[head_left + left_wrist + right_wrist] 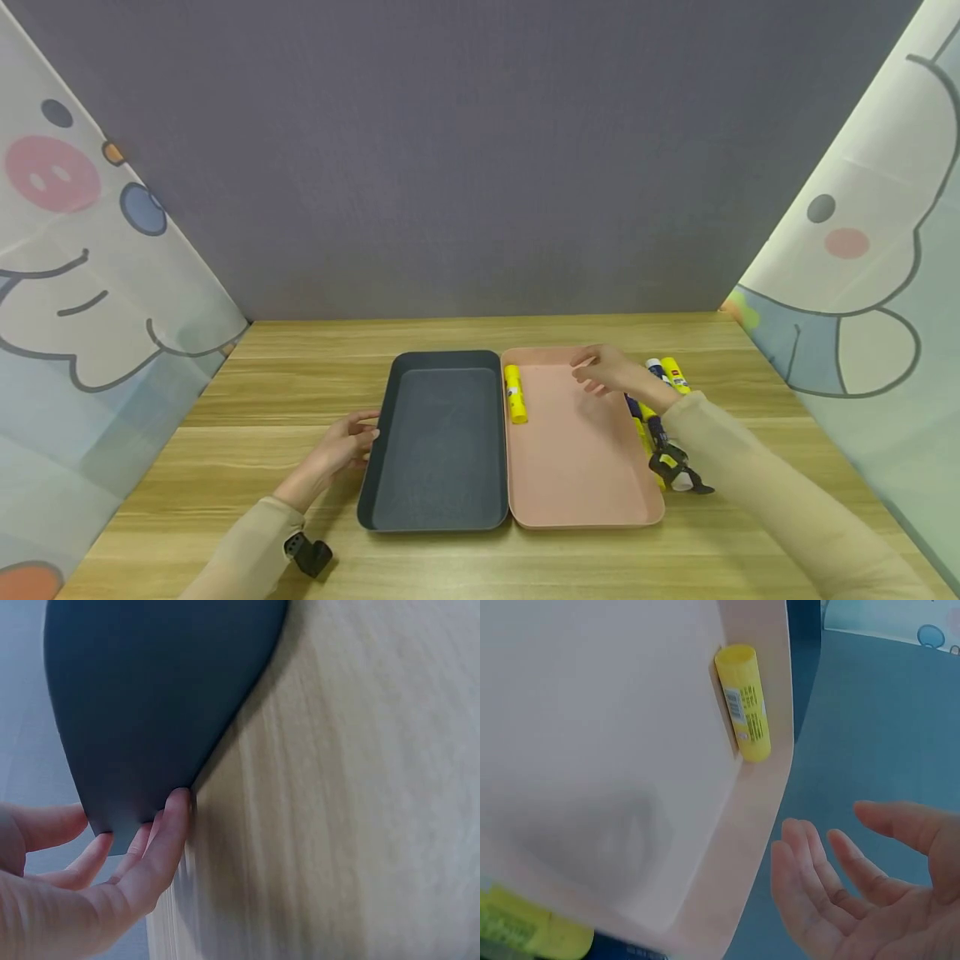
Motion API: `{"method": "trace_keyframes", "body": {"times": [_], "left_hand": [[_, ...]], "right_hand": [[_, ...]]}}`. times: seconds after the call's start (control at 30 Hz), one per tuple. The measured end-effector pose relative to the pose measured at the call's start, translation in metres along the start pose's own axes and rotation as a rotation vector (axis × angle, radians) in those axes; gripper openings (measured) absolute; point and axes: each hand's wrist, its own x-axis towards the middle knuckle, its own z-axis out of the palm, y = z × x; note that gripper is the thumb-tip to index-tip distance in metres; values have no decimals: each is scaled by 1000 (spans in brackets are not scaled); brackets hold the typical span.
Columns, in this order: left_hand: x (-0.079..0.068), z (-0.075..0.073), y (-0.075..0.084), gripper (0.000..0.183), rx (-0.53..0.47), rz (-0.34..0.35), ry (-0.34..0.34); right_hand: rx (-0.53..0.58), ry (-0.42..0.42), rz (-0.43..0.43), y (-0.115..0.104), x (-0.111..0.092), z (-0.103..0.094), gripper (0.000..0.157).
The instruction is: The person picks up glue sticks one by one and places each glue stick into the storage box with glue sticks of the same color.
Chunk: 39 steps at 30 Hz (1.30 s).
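Note:
My left hand [347, 446] touches the left wall of a dark grey tray [433, 527] with its fingertips, thumb right at the rim. In the left wrist view the extended fingers [169, 836] rest against the tray's outer side. Beside that tray stands a pink tray [585, 492]. A yellow glue stick [516, 396] lies along its left wall, up towards the far end. Over the pink tray's far right part hovers my right hand [606, 371], fingers relaxed and nothing in them. The right wrist view shows this hand [855, 900] apart from the glue stick.
Several more glue sticks, such as a yellow one [675, 375], lie right of the pink tray, partly hidden by my right arm. Both trays stand on a wooden table [300, 375]. A grey panel [480, 167] rises behind, with printed cloth [840, 350] at the sides.

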Motion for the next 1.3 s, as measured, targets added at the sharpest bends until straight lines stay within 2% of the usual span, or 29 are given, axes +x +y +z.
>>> {"method": "trace_keyframes", "body": {"times": [0.3,0.57,0.93,1.3], "left_hand": [[-1,-1,2,43,0,8,-4],[-2,0,2,42,8,7,6],[-2,0,0,43,6,14,-4],[-1,0,-2,43,-5,15,3]], "right_hand": [[-36,10,-24,7,-13,-18,41],[-59,57,-60,17,-21,-30,42],[-58,118,-27,45,-24,-49,42],[-149,210,-4,65,-28,-64,41]]}}
